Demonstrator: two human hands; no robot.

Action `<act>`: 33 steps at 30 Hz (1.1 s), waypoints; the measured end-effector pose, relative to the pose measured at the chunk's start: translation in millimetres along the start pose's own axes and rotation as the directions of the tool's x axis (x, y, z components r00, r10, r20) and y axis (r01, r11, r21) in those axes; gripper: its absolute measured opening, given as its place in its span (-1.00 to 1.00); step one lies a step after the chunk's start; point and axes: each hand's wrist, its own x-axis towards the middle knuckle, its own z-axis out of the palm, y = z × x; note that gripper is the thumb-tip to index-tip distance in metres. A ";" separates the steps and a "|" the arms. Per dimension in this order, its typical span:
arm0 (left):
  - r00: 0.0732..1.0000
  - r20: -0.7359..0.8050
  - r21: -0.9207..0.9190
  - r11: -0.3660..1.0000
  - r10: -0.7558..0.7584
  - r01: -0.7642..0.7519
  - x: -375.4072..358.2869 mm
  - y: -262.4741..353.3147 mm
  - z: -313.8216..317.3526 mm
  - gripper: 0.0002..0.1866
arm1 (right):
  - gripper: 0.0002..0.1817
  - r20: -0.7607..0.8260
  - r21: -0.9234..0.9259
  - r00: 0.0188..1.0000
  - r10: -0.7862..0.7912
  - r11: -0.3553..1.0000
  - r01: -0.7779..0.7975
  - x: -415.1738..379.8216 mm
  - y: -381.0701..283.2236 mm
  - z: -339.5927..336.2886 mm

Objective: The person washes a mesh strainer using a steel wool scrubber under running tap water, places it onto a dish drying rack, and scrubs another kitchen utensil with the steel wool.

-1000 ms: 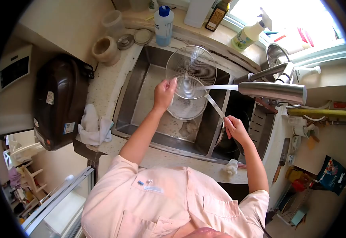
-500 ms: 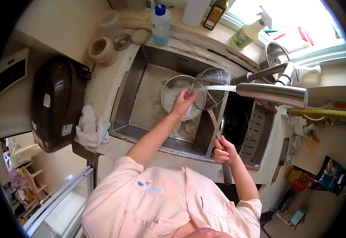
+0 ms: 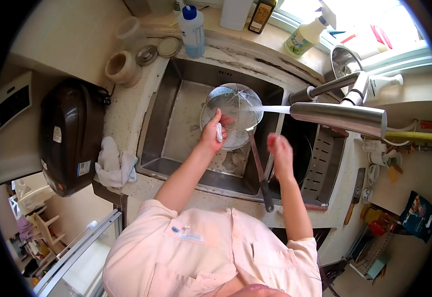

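Note:
A wire mesh skimmer (image 3: 236,101) is held over the sink, its long handle (image 3: 258,161) slanting down to a dark grip at the front edge. My left hand (image 3: 213,134) is closed on the near rim of the mesh, with a small white piece of something in the palm. Water (image 3: 273,109) from the faucet (image 3: 337,118) runs onto the mesh. Under the skimmer, a round pale bowl (image 3: 233,141) sits partly hidden in the sink. To the right of the handle and apart from it is my right hand (image 3: 281,154), its fingers smeared by motion.
The steel sink (image 3: 169,121) has a second basin on the right with a dark round pan (image 3: 300,153) and a slotted rack (image 3: 322,166). A white cloth (image 3: 114,163) and a brown appliance (image 3: 70,133) are at left. Bottles, including a spray bottle (image 3: 305,37), line the back ledge.
My right hand has let go of the skimmer's handle and moved up. The mesh has shifted left and turned over the bowl, with my left hand now at its near rim.

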 end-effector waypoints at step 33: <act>0.981 -0.079 0.118 0.979 0.177 -0.167 -1.6 -23.4 24.0 -0.73 | -0.56 0.510 -0.530 0.526 -0.681 0.233 0.815 69.7 -25.5 88.2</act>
